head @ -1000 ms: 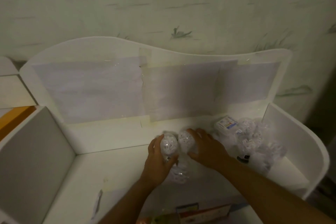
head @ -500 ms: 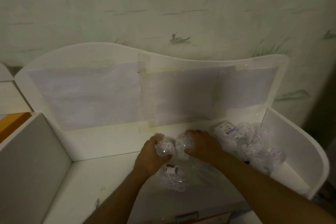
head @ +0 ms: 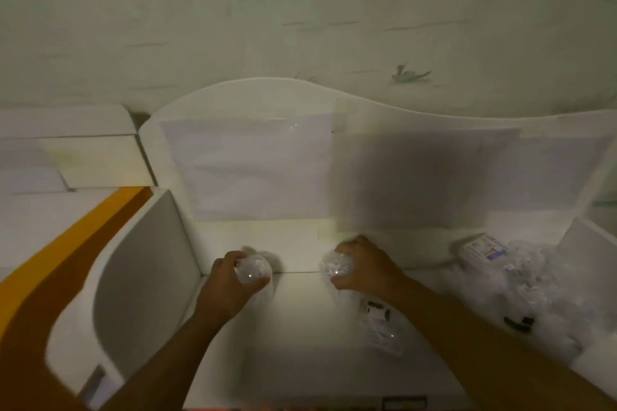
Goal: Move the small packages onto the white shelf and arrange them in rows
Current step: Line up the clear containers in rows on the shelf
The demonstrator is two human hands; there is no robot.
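Left hand (head: 227, 287): grip curled round one small clear package (head: 252, 269), held low near the back-left corner of the white shelf (head: 300, 344). Right hand (head: 362, 265): grip curled round a second clear package (head: 337, 266), apart from the first, near the back panel. Loose package (head: 379, 319) lies on the shelf floor under the right forearm. Pile of packages (head: 531, 284) at the right end, blurred.
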